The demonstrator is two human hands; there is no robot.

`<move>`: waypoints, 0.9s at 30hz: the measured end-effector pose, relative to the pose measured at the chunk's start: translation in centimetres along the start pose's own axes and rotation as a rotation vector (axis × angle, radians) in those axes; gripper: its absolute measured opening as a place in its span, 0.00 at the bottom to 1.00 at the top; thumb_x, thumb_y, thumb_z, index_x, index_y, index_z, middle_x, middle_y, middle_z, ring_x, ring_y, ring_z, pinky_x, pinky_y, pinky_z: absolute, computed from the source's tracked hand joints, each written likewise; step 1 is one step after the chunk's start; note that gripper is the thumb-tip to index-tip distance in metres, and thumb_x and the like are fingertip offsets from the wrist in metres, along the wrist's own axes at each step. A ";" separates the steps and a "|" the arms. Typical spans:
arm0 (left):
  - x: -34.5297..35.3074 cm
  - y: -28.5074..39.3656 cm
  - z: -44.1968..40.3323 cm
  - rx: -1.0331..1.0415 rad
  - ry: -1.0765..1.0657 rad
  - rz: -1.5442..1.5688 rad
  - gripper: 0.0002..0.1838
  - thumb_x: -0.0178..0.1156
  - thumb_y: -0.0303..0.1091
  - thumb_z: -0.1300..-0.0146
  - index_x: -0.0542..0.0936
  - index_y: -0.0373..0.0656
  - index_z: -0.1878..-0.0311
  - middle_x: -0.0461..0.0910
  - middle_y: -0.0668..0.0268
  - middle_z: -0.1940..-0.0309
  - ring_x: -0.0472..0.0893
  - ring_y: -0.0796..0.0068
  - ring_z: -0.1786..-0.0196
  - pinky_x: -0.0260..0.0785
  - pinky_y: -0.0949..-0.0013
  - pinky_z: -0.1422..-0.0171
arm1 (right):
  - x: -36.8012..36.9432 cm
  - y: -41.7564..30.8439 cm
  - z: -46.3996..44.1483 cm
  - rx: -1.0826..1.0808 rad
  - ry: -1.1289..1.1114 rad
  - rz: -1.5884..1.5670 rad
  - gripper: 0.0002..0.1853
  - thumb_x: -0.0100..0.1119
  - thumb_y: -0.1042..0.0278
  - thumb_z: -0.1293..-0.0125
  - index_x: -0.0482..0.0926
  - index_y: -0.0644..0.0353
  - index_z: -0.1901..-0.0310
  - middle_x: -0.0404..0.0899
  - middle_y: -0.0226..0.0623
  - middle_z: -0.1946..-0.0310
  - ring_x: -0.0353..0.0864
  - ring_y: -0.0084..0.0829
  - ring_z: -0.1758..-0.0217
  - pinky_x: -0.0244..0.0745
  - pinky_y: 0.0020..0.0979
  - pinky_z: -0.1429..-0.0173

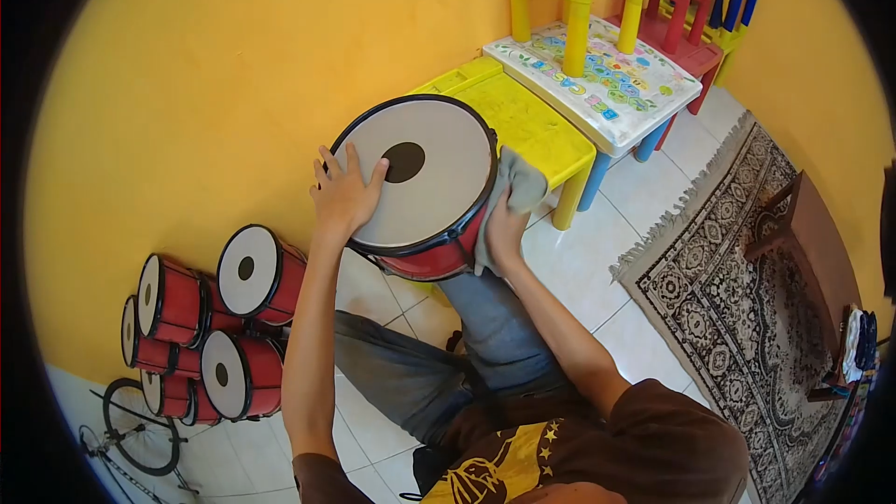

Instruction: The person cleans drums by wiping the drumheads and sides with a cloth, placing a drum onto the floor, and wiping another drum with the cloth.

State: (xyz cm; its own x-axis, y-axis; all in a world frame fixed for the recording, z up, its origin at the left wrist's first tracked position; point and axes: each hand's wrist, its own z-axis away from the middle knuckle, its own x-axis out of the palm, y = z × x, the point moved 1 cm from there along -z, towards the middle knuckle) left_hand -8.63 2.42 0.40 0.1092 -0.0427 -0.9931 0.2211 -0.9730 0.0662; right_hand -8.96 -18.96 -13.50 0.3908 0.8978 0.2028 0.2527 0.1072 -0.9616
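Note:
A large red drum (434, 196) with a pale head, a black centre dot and a black rim is in front of me, over my knee and by the yellow table's edge; what bears its weight is hidden. My left hand (347, 194) lies on the near-left part of the drumhead, fingers spread, fingertips close to the black dot. At the drum's right side, my right hand (505, 235) is closed on a grey cloth (523, 185), which is bunched against the red shell and black rim.
Several red drums (250, 271) are grouped on the floor at left, near a bicycle (140, 429). A yellow plastic table (532, 121) and a white printed table (653, 98) with a yellow chair (577, 9) on top stand along the wall. At right are a patterned rug (700, 308) and brown wooden furniture (812, 261).

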 end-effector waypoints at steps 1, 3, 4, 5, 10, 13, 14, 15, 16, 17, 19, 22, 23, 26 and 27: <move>0.2 -0.1 0.2 -0.009 0.006 0.005 0.46 0.36 0.72 0.32 0.54 0.46 0.21 0.41 0.38 0.22 0.46 0.35 0.21 0.48 0.35 0.25 | -0.2 -0.1 0.0 0.033 -0.006 0.004 0.22 0.49 0.62 0.24 0.70 0.72 0.38 0.74 0.56 0.39 0.73 0.49 0.34 0.64 0.41 0.31; 0.3 -0.2 0.4 -0.019 0.021 0.013 0.46 0.36 0.72 0.32 0.54 0.46 0.21 0.41 0.39 0.22 0.47 0.35 0.21 0.49 0.34 0.25 | -0.5 -0.8 0.0 0.093 -0.010 0.010 0.23 0.49 0.62 0.24 0.69 0.72 0.37 0.72 0.55 0.37 0.71 0.47 0.32 0.61 0.39 0.28; 0.1 0.0 0.3 -0.029 0.023 0.013 0.46 0.36 0.72 0.32 0.54 0.46 0.21 0.41 0.40 0.22 0.47 0.35 0.21 0.50 0.33 0.26 | -0.3 -1.3 0.7 0.013 0.014 0.006 0.23 0.49 0.62 0.24 0.69 0.72 0.37 0.72 0.55 0.36 0.70 0.47 0.32 0.60 0.39 0.28; 0.1 0.2 0.4 -0.040 0.020 0.015 0.46 0.37 0.72 0.32 0.54 0.47 0.21 0.42 0.40 0.22 0.47 0.36 0.21 0.50 0.33 0.26 | -0.1 -1.6 2.3 -0.064 0.035 0.005 0.23 0.49 0.62 0.24 0.69 0.72 0.37 0.72 0.54 0.36 0.70 0.46 0.31 0.59 0.38 0.27; 0.3 0.1 0.2 -0.050 0.032 0.028 0.46 0.37 0.72 0.32 0.54 0.47 0.21 0.42 0.42 0.21 0.49 0.36 0.22 0.53 0.32 0.28 | 0.7 0.5 3.7 -0.237 0.097 0.026 0.23 0.49 0.62 0.24 0.70 0.73 0.37 0.74 0.52 0.37 0.70 0.44 0.32 0.59 0.37 0.27; 0.4 0.2 0.6 -0.054 0.041 0.021 0.46 0.37 0.72 0.32 0.55 0.48 0.21 0.42 0.42 0.21 0.49 0.37 0.22 0.54 0.33 0.29 | -0.5 -0.2 -0.6 -0.059 -0.032 -0.035 0.21 0.50 0.62 0.24 0.72 0.73 0.39 0.76 0.51 0.39 0.72 0.43 0.34 0.62 0.37 0.29; 0.5 0.1 0.6 -0.055 0.041 0.019 0.46 0.37 0.72 0.32 0.55 0.48 0.21 0.43 0.43 0.21 0.49 0.37 0.22 0.54 0.33 0.29 | -0.3 -0.4 -0.6 -0.104 -0.024 -0.018 0.22 0.50 0.62 0.24 0.72 0.72 0.39 0.75 0.50 0.38 0.72 0.44 0.33 0.61 0.37 0.28; 0.4 0.1 0.4 -0.056 0.042 0.017 0.46 0.37 0.73 0.32 0.55 0.48 0.21 0.43 0.43 0.21 0.50 0.37 0.22 0.54 0.32 0.29 | -0.1 -0.5 -0.7 -0.149 -0.016 -0.001 0.22 0.49 0.63 0.24 0.71 0.72 0.38 0.74 0.50 0.37 0.71 0.44 0.32 0.60 0.36 0.28; 0.4 0.2 0.4 -0.058 0.043 0.019 0.46 0.37 0.72 0.32 0.55 0.48 0.21 0.43 0.43 0.21 0.50 0.38 0.22 0.54 0.32 0.29 | 0.1 -0.8 0.6 -0.210 -0.015 0.030 0.22 0.49 0.62 0.24 0.71 0.72 0.37 0.73 0.50 0.36 0.70 0.44 0.31 0.59 0.37 0.27; 0.4 0.2 0.4 -0.062 0.043 0.022 0.46 0.37 0.72 0.32 0.55 0.48 0.21 0.43 0.43 0.21 0.50 0.38 0.22 0.54 0.32 0.29 | 0.1 -1.2 2.3 -0.269 -0.016 0.063 0.23 0.49 0.62 0.23 0.70 0.72 0.37 0.73 0.51 0.36 0.69 0.44 0.31 0.58 0.37 0.27; 0.3 0.2 0.6 -0.069 0.047 0.030 0.46 0.37 0.72 0.32 0.55 0.48 0.21 0.43 0.43 0.21 0.50 0.38 0.22 0.53 0.33 0.28 | 0.1 -2.2 6.0 -0.382 -0.021 0.127 0.24 0.48 0.61 0.23 0.69 0.72 0.36 0.71 0.51 0.35 0.68 0.45 0.29 0.56 0.37 0.26; 0.4 0.3 0.9 -0.068 0.055 0.026 0.46 0.36 0.72 0.32 0.55 0.47 0.22 0.43 0.43 0.21 0.50 0.38 0.22 0.53 0.33 0.28 | -0.2 -2.3 7.9 -0.491 -0.021 0.196 0.25 0.47 0.59 0.23 0.67 0.72 0.34 0.70 0.52 0.33 0.66 0.45 0.28 0.55 0.37 0.24; 0.5 0.3 1.0 -0.066 0.060 0.018 0.46 0.36 0.72 0.31 0.55 0.47 0.22 0.43 0.43 0.21 0.50 0.38 0.22 0.52 0.33 0.28 | -0.1 -1.7 6.9 -0.459 -0.026 0.187 0.25 0.46 0.58 0.22 0.67 0.72 0.34 0.69 0.51 0.33 0.66 0.44 0.28 0.55 0.37 0.24; 0.5 0.3 1.3 -0.069 0.073 0.006 0.46 0.36 0.71 0.31 0.55 0.46 0.22 0.43 0.42 0.21 0.51 0.37 0.22 0.52 0.33 0.27 | 0.1 0.7 1.9 -0.090 -0.085 0.051 0.27 0.44 0.56 0.21 0.66 0.72 0.34 0.69 0.50 0.33 0.65 0.43 0.28 0.55 0.37 0.25; 0.5 0.3 1.5 -0.069 0.080 0.003 0.46 0.36 0.71 0.31 0.55 0.46 0.22 0.44 0.42 0.21 0.51 0.37 0.22 0.52 0.33 0.27 | 0.2 0.5 1.4 -0.026 -0.086 0.036 0.27 0.44 0.55 0.21 0.66 0.72 0.34 0.68 0.50 0.33 0.65 0.42 0.28 0.54 0.36 0.25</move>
State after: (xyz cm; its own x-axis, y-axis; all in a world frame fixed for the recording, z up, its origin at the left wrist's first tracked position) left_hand -9.92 1.74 -0.18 0.1859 -0.0246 -0.9823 0.2864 -0.9549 0.0781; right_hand -9.98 -18.09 -14.22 0.3233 0.9343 0.1501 0.2632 0.0636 -0.9627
